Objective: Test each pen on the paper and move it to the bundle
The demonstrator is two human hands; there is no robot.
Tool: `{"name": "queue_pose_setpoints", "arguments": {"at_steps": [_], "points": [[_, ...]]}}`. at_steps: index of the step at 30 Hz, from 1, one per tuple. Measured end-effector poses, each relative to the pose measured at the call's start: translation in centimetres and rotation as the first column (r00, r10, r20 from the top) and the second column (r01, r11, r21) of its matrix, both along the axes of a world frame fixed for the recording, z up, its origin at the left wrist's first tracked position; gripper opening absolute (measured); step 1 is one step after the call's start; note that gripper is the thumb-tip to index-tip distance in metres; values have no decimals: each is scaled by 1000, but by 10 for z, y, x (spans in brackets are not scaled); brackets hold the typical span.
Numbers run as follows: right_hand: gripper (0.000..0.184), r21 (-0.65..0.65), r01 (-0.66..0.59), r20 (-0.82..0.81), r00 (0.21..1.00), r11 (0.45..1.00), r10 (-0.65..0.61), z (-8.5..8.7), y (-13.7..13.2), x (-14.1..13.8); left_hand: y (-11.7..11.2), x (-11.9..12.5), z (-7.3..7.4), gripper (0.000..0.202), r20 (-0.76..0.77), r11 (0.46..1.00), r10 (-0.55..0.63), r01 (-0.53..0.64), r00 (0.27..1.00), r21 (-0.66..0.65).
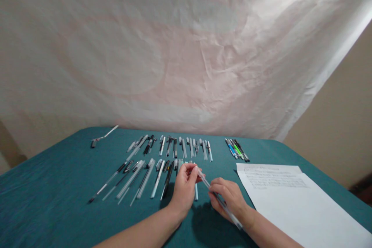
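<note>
Pinching a clear pen [205,181] by its far end in the left hand [185,186], gripping its middle in the right hand [230,197], above a green cloth [66,186]; slanting lengthwise from far left to near right.

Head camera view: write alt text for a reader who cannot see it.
A person's left hand and right hand hold a clear pen over a teal-covered table, the left at its far end. Two rows of pens and pen parts lie beyond and leftward; a small pen group and paper with writing lie to the right.
</note>
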State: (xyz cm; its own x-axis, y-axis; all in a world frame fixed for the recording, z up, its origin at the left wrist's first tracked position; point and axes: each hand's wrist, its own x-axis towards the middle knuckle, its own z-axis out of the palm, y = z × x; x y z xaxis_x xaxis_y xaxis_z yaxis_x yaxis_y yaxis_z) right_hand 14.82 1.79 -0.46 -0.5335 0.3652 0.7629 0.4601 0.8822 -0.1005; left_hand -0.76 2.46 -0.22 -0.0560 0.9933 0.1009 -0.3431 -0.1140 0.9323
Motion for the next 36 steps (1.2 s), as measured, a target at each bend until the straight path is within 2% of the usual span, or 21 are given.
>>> {"name": "queue_pose_setpoints", "arguments": {"at_steps": [6,13,25,36], "points": [[22,6,22,17,1000,1000,-22,-4,3,1,-1,0,-2,20,27,1000,-16,16,1000,-8],[28,60,44,55,997,997,-47,-4,3,1,-2,1,-2,21,112,996,-56,64,992,-64],[25,83,44,33,998,996,-46,-6,6,1,-7,3,0,23,153,983,-170,178,973,-38],[33,49,-6,7,1000,999,5,-7,8,-1,-9,3,1,27,154,983,-169,178,974,-43]]}}
